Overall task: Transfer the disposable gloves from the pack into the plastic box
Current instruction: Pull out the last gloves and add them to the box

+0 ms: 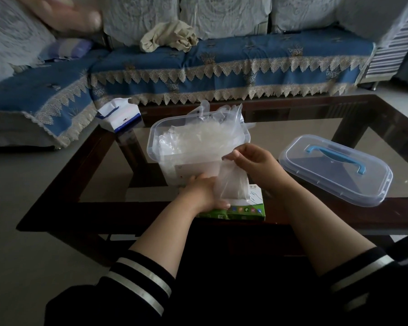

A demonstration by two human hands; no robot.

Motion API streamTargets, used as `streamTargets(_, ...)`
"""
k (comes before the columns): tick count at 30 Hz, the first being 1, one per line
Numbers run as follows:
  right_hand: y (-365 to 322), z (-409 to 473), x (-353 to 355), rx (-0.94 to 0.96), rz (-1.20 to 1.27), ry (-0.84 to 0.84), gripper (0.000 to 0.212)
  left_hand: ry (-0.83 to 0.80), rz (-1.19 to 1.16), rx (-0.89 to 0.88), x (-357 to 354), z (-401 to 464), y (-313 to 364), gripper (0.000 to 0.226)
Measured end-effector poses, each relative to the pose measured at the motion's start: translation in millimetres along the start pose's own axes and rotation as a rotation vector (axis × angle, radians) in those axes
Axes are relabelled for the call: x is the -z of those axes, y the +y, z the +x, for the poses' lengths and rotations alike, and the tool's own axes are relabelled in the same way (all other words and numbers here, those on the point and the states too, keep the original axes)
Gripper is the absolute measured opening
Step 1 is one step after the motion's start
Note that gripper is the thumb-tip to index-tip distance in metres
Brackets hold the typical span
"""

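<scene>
— What have your hands got right now?

— My right hand pinches the top edge of one clear glove between thumb and fingertips, the other fingers loosely curled. The glove hangs taut from that pinch down into the slot of the green-and-white pack, so its lower end is still inside.

— And the left?

— My left hand lies over the left part of the pack, fingers stretched forward along its top and the thumb curled down over the near edge, holding it against the table.

— Where is the box?

— The clear plastic box stands open just behind the pack, touching or nearly touching it; I cannot tell which. A loose heap of clear gloves fills it, some sticking up above the far rim.

— Anything else on the table?

— The box's clear lid with its blue handle lies flat to the right, apart from the box. A white-and-blue tissue pack sits at the far left corner, in front of the blue sofa.
</scene>
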State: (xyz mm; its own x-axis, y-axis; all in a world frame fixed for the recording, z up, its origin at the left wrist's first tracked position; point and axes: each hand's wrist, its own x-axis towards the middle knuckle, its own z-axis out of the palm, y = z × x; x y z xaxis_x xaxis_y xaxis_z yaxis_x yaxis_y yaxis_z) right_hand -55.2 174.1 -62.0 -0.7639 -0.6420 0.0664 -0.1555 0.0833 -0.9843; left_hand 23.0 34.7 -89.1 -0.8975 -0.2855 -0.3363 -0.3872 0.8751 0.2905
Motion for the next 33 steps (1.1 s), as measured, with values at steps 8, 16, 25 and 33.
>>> streamTargets(8, -1.5, 4.6, 14.9, -0.085, -0.456, -0.17, 0.03, 0.077, 0.054, 0.013, 0.1, -3.8, 0.4, 0.068)
streamTargets(16, -14.5, 0.3, 16.2, 0.042, 0.19, 0.033, 0.004, 0.072, 0.035, 0.029, -1.5, -1.5, 4.0, 0.063)
streamTargets(25, -22.2, -2.3, 29.6, 0.129, 0.292, 0.233, 0.011, 0.054, 0.049, -0.003, -3.2, -2.4, 3.8, 0.065)
streamTargets(33, 0.9, -1.9, 35.7, -0.106, -0.607, -0.168, 0.036, 0.083, -0.35, -0.064, 0.3, -9.1, 7.2, 0.035)
